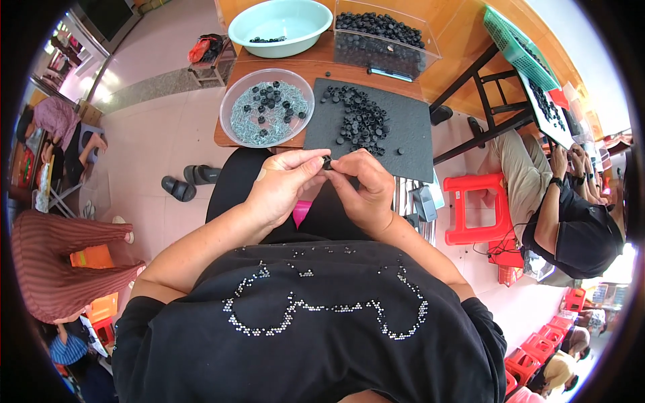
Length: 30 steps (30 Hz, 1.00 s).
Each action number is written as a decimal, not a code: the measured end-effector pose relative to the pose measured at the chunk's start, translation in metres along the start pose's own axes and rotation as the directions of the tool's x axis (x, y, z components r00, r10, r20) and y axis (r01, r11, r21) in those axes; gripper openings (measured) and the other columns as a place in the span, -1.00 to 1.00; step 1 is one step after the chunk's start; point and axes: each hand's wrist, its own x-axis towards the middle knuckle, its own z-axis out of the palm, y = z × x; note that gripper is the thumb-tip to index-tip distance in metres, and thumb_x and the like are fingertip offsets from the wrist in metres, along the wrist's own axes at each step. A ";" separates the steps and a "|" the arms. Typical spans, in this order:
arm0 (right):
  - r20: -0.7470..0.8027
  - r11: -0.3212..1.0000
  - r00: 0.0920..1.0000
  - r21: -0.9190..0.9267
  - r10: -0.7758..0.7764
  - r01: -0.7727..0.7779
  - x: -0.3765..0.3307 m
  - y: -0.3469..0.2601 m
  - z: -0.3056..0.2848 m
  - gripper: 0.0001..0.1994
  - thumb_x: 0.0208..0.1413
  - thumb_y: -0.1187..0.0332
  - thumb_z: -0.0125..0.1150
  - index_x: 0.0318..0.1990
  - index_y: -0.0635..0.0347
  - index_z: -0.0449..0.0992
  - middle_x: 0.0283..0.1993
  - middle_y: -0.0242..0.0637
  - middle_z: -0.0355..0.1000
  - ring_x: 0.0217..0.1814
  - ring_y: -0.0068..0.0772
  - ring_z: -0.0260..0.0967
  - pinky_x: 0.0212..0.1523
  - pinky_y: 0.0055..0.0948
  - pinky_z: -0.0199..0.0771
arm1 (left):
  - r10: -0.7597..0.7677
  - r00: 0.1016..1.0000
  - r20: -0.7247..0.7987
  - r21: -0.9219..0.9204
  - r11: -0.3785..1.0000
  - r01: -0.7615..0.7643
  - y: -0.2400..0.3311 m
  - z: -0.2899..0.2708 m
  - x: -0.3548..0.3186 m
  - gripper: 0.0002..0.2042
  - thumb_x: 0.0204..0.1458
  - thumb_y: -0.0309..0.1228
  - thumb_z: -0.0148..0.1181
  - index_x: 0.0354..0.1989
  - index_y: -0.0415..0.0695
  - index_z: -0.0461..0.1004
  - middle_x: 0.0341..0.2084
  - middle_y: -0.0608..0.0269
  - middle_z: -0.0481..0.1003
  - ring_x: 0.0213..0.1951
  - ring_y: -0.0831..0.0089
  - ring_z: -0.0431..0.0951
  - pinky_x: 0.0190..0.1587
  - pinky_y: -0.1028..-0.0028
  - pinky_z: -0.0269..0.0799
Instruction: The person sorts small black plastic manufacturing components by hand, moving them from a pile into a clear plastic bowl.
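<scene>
Both of your hands meet above your lap, just in front of the dark foam mat (376, 127): your left hand (282, 185) and right hand (366, 191) pinch one small black cap (326, 162) between thumb and fingertips, the other fingers curled in. It looks light, stiff and smooth, so it could slip or roll; take it by its rim, as you do now. More such caps (359, 121) lie scattered on the mat, beside a clear bowl (232, 111) of small metal pieces
</scene>
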 end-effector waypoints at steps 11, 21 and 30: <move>0.291 0.555 0.776 0.564 0.559 -0.611 -0.004 0.005 -0.001 -0.87 -0.06 0.58 0.27 -0.34 0.23 0.46 -0.41 -0.45 0.41 -0.43 -0.70 0.32 -0.46 -0.71 0.31 | 0.125 0.986 0.114 0.488 0.857 -0.165 -0.001 -0.006 -0.005 -0.72 0.10 -0.52 0.08 0.00 -0.30 0.39 -0.31 0.24 0.51 -0.27 0.59 0.49 -0.19 0.60 0.42; 0.483 0.393 0.606 0.475 0.632 -0.788 -0.004 0.012 0.002 -0.92 0.02 0.55 0.19 -0.32 0.37 0.47 -0.40 -0.22 0.49 -0.40 -0.49 0.46 -0.32 -0.53 0.50 | 0.175 0.984 0.022 0.534 0.831 -0.159 -0.013 -0.011 -0.002 -0.75 0.08 -0.60 0.04 -0.05 -0.31 0.42 -0.36 0.19 0.53 -0.35 0.57 0.53 -0.23 0.58 0.48; 0.463 0.320 0.658 0.614 0.594 -0.721 -0.017 0.020 0.015 -0.94 0.06 0.53 0.17 -0.35 0.26 0.41 -0.39 -0.33 0.45 -0.34 -0.55 0.43 -0.26 -0.54 0.47 | 0.133 0.990 -0.044 0.535 0.840 -0.089 -0.015 -0.010 -0.004 -0.74 0.10 -0.59 0.02 -0.03 -0.28 0.42 -0.34 0.20 0.53 -0.37 0.59 0.52 -0.26 0.60 0.47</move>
